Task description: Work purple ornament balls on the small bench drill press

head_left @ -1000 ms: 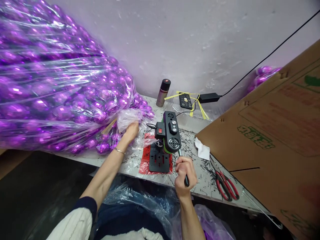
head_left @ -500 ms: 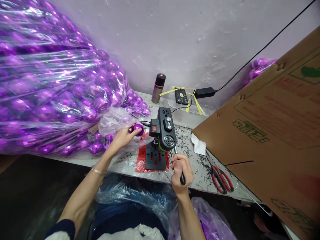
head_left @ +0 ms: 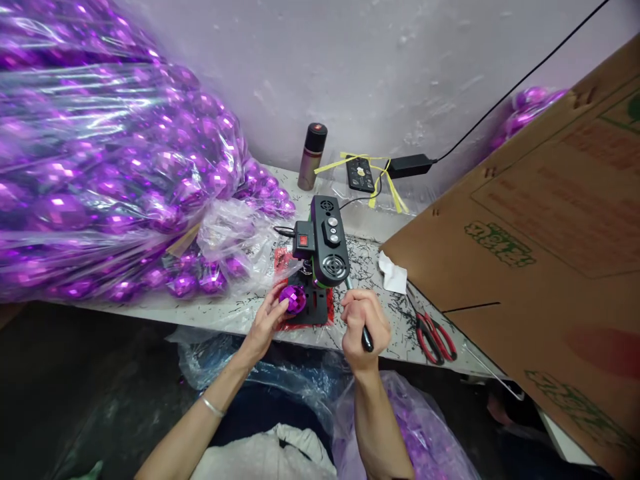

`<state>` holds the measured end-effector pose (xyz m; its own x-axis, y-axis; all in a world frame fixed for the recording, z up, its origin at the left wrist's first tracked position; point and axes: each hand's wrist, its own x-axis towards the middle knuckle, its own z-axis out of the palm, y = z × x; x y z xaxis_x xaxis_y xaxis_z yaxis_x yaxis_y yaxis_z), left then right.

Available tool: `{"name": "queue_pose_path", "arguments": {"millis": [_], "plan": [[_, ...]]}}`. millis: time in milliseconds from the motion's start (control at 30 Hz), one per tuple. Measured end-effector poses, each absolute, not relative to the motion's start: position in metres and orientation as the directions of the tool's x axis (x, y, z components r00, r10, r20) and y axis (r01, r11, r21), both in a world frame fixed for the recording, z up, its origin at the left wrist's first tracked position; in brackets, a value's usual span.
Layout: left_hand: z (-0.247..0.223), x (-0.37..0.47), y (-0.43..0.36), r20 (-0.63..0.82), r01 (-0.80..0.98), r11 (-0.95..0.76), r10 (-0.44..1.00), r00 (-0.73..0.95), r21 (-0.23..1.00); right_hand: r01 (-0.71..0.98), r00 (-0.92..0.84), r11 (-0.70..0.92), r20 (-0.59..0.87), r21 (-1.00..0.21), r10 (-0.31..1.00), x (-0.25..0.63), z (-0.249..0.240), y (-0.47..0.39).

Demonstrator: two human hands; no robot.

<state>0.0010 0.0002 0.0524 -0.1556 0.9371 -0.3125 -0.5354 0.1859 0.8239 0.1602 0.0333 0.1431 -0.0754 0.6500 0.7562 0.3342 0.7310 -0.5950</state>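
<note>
My left hand [head_left: 266,320] holds a shiny purple faceted ball [head_left: 293,299] in its fingers, over the left front part of a black slotted base plate. This plate belongs to a small bench drill press [head_left: 330,237] with a black top housing and a red switch [head_left: 303,240] on its left side. My right hand [head_left: 365,328] is wrapped round the press's lever handle [head_left: 367,340], whose black end sticks out below the fist. The drill tip under the housing is mostly hidden. Red plastic sheet [head_left: 331,303] lies beneath the base.
A big clear bag of purple balls [head_left: 120,173] fills the left side. A large cardboard box [head_left: 540,267] stands at right. Red-handled scissors [head_left: 434,338], white tissue [head_left: 393,273] and black shavings lie on the table. Behind are a bottle [head_left: 313,157], a phone [head_left: 360,174] and a power adapter [head_left: 411,165].
My left hand has brought the purple ball from left of the press, rightward and toward me, over the base plate. My right hand keeps its hold on the lever. The view has shifted slightly.
</note>
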Motion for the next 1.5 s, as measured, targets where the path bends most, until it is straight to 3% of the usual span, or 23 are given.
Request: {"name": "queue_pose_path", "arguments": {"millis": [133,200,333,400,500,633,900,1233,1500], "plan": [[0.056,-0.002,0.003,-0.342,-0.587,0.237,0.937,-0.072,0.774,0.335,-0.092,0.734,0.754,-0.591,0.65,0.162,0.141,0.033],[0.055,-0.004,0.004,-0.335,-0.528,0.247,0.939,-0.075,0.812,0.332,-0.095,0.736,0.755,-0.591,0.649,0.162,0.141,0.034],[0.046,-0.003,0.01,-0.163,-0.149,0.131,0.96,-0.226,0.98,0.327,-0.097,0.736,0.754,-0.593,0.65,0.162,0.143,0.034],[0.041,0.0,0.015,-0.048,0.092,0.074,0.965,-0.256,0.993,0.328,-0.098,0.733,0.751,-0.596,0.654,0.162,0.145,0.034],[0.039,0.004,0.021,0.074,0.398,0.01,0.978,-0.196,0.917,0.335,-0.097,0.727,0.745,-0.6,0.66,0.162,0.148,0.034],[0.039,0.006,0.029,0.287,0.59,-0.183,0.954,-0.086,0.786,0.334,-0.104,0.727,0.743,-0.599,0.661,0.162,0.15,0.035],[0.039,0.0,0.039,0.311,0.649,-0.249,0.95,0.019,0.719,0.326,-0.097,0.718,0.734,-0.615,0.672,0.163,0.147,0.034],[0.018,0.016,0.039,0.327,0.621,-0.192,0.938,-0.111,0.76,0.334,-0.113,0.718,0.731,-0.61,0.673,0.165,0.144,0.032],[0.016,0.016,0.038,0.329,0.607,-0.196,0.937,-0.116,0.77,0.352,-0.066,0.739,0.773,-0.574,0.631,0.164,0.102,0.031]]}}
